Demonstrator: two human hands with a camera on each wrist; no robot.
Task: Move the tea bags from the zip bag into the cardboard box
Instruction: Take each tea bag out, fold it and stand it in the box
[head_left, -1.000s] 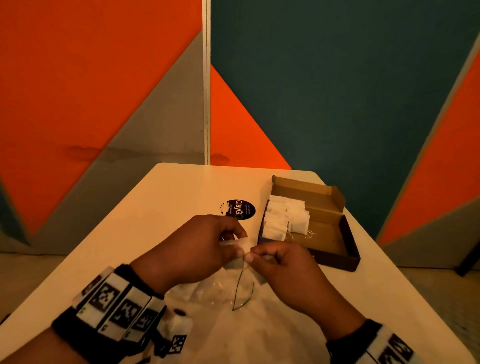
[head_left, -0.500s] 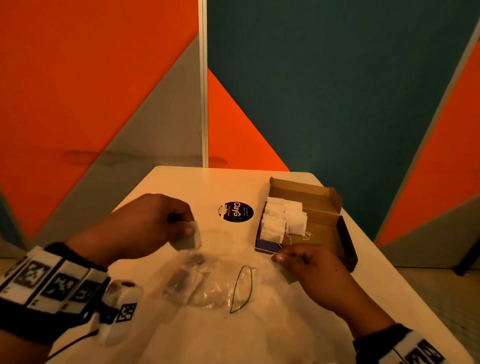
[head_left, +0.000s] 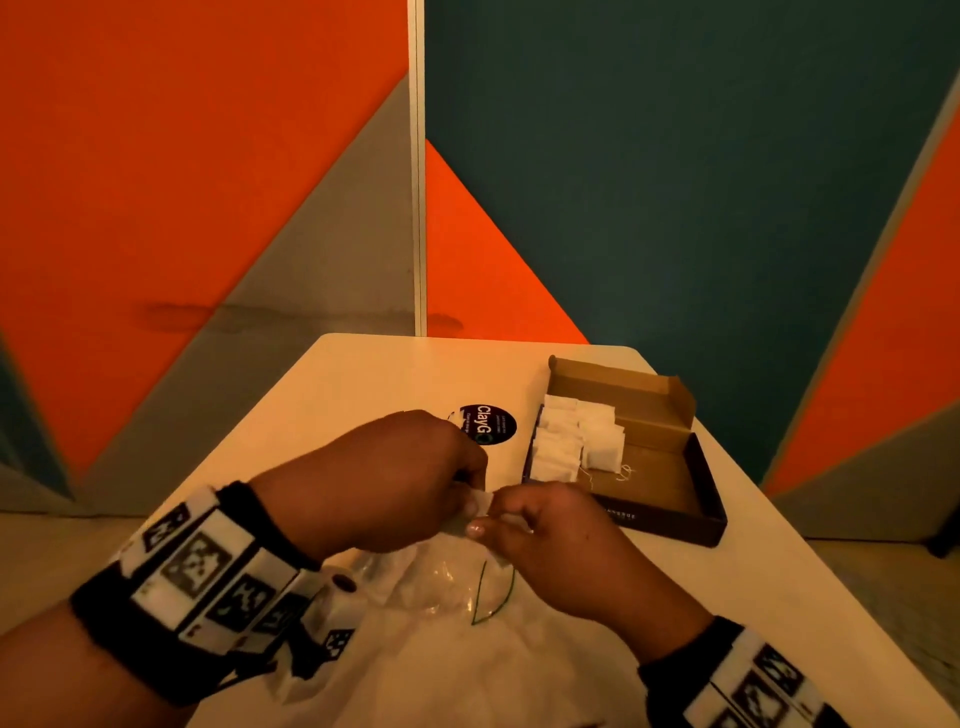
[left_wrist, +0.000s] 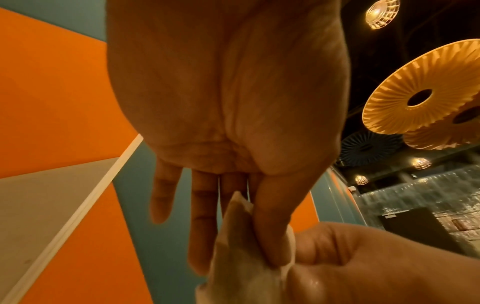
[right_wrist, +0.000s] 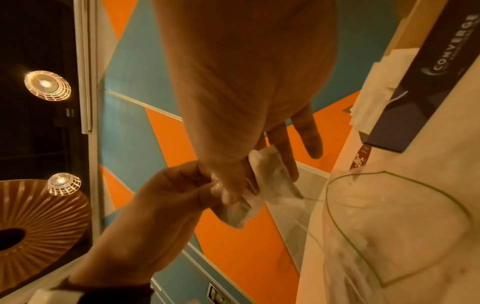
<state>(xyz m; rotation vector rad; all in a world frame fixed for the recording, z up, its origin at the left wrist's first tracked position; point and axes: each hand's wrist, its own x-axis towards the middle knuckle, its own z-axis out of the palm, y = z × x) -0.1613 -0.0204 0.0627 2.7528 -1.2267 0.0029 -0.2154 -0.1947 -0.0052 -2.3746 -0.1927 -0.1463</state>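
Tea bags (head_left: 480, 506) are pinched between the left hand (head_left: 395, 478) and right hand (head_left: 561, 540), just above the zip bag (head_left: 441, 582); beyond it the cardboard box (head_left: 670, 525) waits part-filled; a careless handover could drop one short.

We count one cardboard box (head_left: 670, 457), one zip bag (head_left: 441, 582), one round sticker (head_left: 488, 424) and two hands (head_left: 384, 483) on one tabletop (head_left: 363, 384).

Both hands meet above the table, left hand (head_left: 384, 483) and right hand (head_left: 566, 540) pinching, fingertips touching
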